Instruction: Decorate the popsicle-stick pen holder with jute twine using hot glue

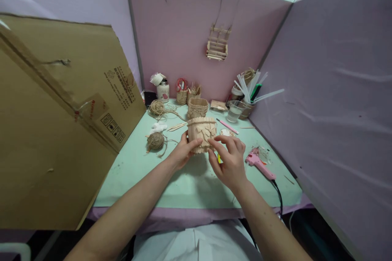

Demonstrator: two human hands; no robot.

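Observation:
A pale wooden pot, built of upright craft sticks, is held up over the table. It has a braided band near the rim and leaf-shaped wooden pieces on its front. My left hand is closed around its left side, thumb across the front. At the lower right of the pot, my right hand rests its index fingertip on the front and its thumb by the bottom edge. Something yellow shows behind the right hand, mostly hidden. A pink glue gun lies right of that hand.
Twine balls and a woven basket stand behind and left. A pink pen, a clear cup and glue sticks are back right. A large cardboard sheet leans at left. A small wooden swing hangs behind.

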